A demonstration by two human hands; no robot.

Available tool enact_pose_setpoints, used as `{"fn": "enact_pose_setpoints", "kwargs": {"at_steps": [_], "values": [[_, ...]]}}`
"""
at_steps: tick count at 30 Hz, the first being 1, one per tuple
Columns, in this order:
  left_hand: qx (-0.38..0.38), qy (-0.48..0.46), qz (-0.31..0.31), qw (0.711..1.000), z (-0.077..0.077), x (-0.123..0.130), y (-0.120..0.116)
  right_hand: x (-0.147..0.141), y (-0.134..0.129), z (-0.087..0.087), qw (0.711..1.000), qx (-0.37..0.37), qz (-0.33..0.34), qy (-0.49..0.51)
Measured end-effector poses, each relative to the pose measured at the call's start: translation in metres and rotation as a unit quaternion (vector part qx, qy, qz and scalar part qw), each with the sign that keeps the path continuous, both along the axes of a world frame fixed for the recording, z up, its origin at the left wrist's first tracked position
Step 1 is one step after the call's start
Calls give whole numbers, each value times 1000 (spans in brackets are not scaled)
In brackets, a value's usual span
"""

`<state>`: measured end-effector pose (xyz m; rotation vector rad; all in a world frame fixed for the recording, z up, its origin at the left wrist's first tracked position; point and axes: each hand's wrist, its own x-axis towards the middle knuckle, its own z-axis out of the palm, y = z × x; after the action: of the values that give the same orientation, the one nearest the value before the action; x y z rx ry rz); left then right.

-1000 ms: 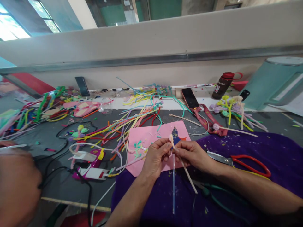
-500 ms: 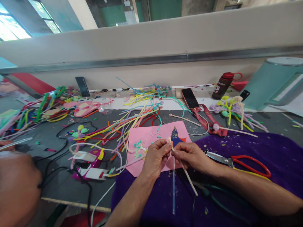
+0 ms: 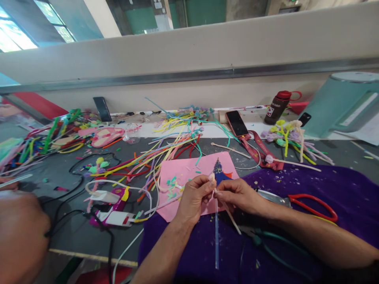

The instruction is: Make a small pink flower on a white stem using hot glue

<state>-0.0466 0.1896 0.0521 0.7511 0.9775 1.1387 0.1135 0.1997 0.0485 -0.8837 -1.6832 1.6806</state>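
My left hand (image 3: 197, 195) is closed in a pinch around a small pale pink fuzzy flower (image 3: 211, 177). Right beside it, my right hand (image 3: 235, 195) pinches a cream pipe cleaner (image 3: 233, 219) just below the flower, its loose end slanting down to the right. Beneath my hands lies a blue glue gun (image 3: 219, 177) with its nozzle pointing away from me. A clear glue stick (image 3: 217, 236) extends toward me below it. Pink paper (image 3: 174, 167) under them carries green and white scraps. My fingers hide where flower and pipe cleaner meet.
Red-handled scissors (image 3: 314, 203) and green-handled pliers (image 3: 275, 248) lie on the purple cloth (image 3: 352, 185). Many pipe cleaners (image 3: 166, 150) spread over the grey table. A power strip (image 3: 118, 207), phone (image 3: 237, 123), bottle (image 3: 278, 107) and teal jug (image 3: 340, 104) stand around. Another person's hand (image 3: 20, 225) is at left.
The loose end of the cream pipe cleaner has swung slightly up and to the left. Both my hands stay together in nearly the same place.
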Motion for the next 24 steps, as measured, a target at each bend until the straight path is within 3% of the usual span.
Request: {"fn": "enact_pose_setpoints", "kwargs": {"at_steps": [3, 8, 14, 18, 24], "values": [[-1, 2, -24, 1000, 1, -2, -1, 8, 8, 7, 999, 31, -28, -9], [-22, -13, -120, 992, 4, -2, -5, 16, 16, 10, 996, 43, -76, 13], [-41, 11, -153, 987, 4, 0, -6, 18, 14, 17, 984, 174, -11, 36], [-25, 28, -175, 984, 2, 0, -5, 21, 15, 23, 983, 177, 36, 30], [-31, 38, -189, 981, 1, -1, -5, 22, 14, 21, 985, 173, 29, 7]]}}
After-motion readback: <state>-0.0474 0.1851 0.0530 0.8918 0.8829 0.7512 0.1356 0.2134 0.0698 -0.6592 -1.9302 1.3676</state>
